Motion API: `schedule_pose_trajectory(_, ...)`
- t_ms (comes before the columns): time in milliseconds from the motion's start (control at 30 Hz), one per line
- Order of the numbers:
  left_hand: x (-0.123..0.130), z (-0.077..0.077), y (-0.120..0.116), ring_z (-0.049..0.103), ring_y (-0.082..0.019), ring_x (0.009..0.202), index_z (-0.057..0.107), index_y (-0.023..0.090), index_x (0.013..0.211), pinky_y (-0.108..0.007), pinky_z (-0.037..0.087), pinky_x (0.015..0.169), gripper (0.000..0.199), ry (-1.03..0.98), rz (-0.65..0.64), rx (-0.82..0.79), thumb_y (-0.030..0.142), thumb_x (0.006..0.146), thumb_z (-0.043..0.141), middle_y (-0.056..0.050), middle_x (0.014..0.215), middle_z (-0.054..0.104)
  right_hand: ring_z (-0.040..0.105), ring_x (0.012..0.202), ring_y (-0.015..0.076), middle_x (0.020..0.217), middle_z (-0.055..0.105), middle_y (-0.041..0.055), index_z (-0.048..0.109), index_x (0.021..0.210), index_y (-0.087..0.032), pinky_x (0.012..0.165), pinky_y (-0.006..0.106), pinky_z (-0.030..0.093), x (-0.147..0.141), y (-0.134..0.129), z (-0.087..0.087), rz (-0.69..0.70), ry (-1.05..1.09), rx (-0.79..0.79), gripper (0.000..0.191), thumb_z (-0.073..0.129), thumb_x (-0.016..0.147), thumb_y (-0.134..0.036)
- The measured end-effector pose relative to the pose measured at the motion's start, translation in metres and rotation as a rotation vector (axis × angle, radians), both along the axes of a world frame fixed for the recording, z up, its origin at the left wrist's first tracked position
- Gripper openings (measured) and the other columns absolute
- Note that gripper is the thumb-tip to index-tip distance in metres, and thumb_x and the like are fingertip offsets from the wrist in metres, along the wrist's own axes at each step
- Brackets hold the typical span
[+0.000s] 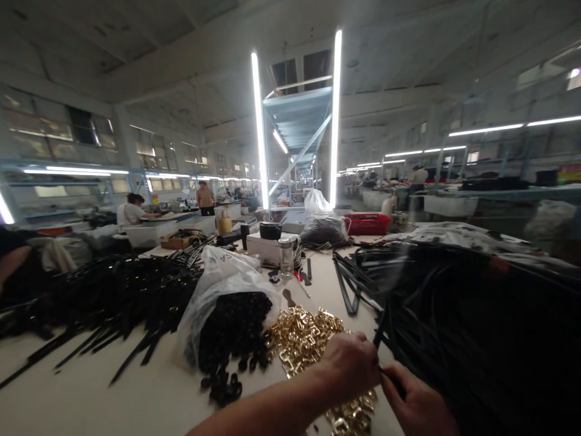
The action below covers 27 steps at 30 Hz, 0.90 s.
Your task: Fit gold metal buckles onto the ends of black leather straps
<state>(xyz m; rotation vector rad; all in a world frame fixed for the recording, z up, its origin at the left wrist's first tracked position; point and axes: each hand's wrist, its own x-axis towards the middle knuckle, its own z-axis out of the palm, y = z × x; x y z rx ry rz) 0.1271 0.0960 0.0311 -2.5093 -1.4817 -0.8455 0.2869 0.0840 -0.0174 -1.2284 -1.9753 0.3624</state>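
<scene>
My left hand (351, 361) is closed, its fingers wrapped round a narrow black strap (380, 327) that rises from the fist toward the strap pile. Just to the right, my right hand (416, 396) pinches a dark piece at the same spot, which looks like the strap's lower part; the fingers partly hide it. Beneath and behind my left hand lies a heap of gold metal buckles (302, 336). Beside the heap, a clear plastic bag (188, 333) spills small black loops (238, 327) onto the pale table (149, 393).
A large pile of black straps (490, 321) covers the right side. More black straps with gold fittings (122, 284) lie at left. Farther back stand a glass jar (286, 257), a white box (263, 247) and a red bin (367, 223). Other people work at distant benches.
</scene>
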Motion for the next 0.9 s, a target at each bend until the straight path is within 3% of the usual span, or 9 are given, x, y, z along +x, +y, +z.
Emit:
schedule_pose_trajectory(167,0.003,-0.002,-0.011,0.067,-0.022,0.067,0.07,0.02,0.077,-0.033,0.045,0.058,0.013,-0.065,-0.005,-0.022,0.014,0.081,0.059,-0.003,0.075,0.064,0.071,0.075,0.027,0.077,0.073,0.0063,0.066,0.081,-0.023,0.065,0.035,0.051,-0.001,-0.01,0.012,-0.09,-0.03,-0.027,0.036,0.044,0.091,-0.05)
schedule_pose_trajectory(333,-0.034,0.006,0.008,0.062,-0.015,0.062,0.063,0.018,0.068,-0.026,0.043,0.058,0.016,-0.046,0.008,-0.022,0.012,0.083,0.059,0.003,0.068,0.054,0.07,0.073,0.0204,0.09,0.073,0.0056,0.065,0.1,-0.021,0.066,0.03,0.052,0.006,-0.007,0.021,-0.164,0.056,0.077,0.038,0.044,0.094,-0.053)
schedule_pose_trajectory(400,-0.06,0.023,0.028,0.061,-0.012,0.062,0.061,0.016,0.066,-0.023,0.043,0.06,0.019,-0.05,0.063,-0.016,0.009,0.083,0.057,0.005,0.066,0.051,0.069,0.069,0.0195,0.091,0.073,0.006,0.064,0.101,-0.02,0.062,0.029,0.05,0.015,-0.002,0.022,-0.264,0.044,0.193,0.036,0.043,0.095,-0.049)
schedule_pose_trajectory(500,-0.105,0.063,0.055,0.063,-0.013,0.064,0.064,0.016,0.071,-0.024,0.047,0.066,0.016,-0.103,0.187,-0.003,0.004,0.079,0.058,0.002,0.073,0.057,0.07,0.082,0.0218,0.098,0.072,0.0078,0.065,0.1,-0.019,0.069,0.03,0.049,0.034,0.008,0.023,-0.426,-0.037,0.295,0.034,0.038,0.097,-0.04)
schedule_pose_trajectory(567,-0.128,0.086,0.064,0.066,-0.016,0.073,0.067,0.018,0.085,-0.028,0.051,0.074,0.02,-0.145,0.258,0.028,0.002,0.078,0.057,-0.004,0.093,0.064,0.068,0.092,0.0233,0.103,0.071,0.0089,0.065,0.102,-0.018,0.075,0.03,0.048,0.047,0.012,0.026,-0.526,-0.081,0.273,0.034,0.036,0.098,-0.035)
schedule_pose_trajectory(633,-0.142,0.094,0.057,0.067,-0.019,0.08,0.065,0.02,0.103,-0.032,0.054,0.078,0.026,-0.193,0.274,0.058,0.009,0.082,0.056,-0.007,0.108,0.064,0.067,0.094,0.0236,0.107,0.07,0.0095,0.066,0.103,-0.017,0.076,0.03,0.045,0.058,0.013,0.03,-0.603,-0.122,0.211,0.033,0.037,0.099,-0.032)
schedule_pose_trajectory(733,-0.149,0.07,0.014,0.069,-0.019,0.077,0.063,0.022,0.111,-0.031,0.056,0.071,0.024,-0.29,0.155,0.08,0.025,0.088,0.057,-0.005,0.101,0.067,0.067,0.087,0.0216,0.1,0.072,0.0073,0.068,0.094,-0.02,0.068,0.028,0.042,0.068,0.01,0.033,-0.648,-0.219,0.079,0.029,0.041,0.098,-0.029)
schedule_pose_trajectory(800,-0.151,0.037,-0.029,0.069,-0.017,0.074,0.064,0.026,0.11,-0.028,0.057,0.068,0.022,-0.304,-0.002,0.088,0.027,0.089,0.058,-0.003,0.098,0.07,0.068,0.081,0.0198,0.088,0.073,0.0041,0.07,0.084,-0.022,0.062,0.027,0.038,0.071,0.007,0.035,-0.612,-0.294,-0.027,0.024,0.049,0.094,-0.027)
schedule_pose_trajectory(900,-0.152,-0.012,-0.086,0.072,-0.018,0.09,0.066,0.029,0.11,-0.024,0.057,0.078,0.025,-0.278,-0.245,0.078,0.018,0.088,0.06,-0.002,0.102,0.073,0.067,0.078,0.0188,0.081,0.073,0.0015,0.072,0.077,-0.024,0.061,0.027,0.036,0.071,0.002,0.036,-0.531,-0.398,-0.17,0.015,0.06,0.086,-0.026)
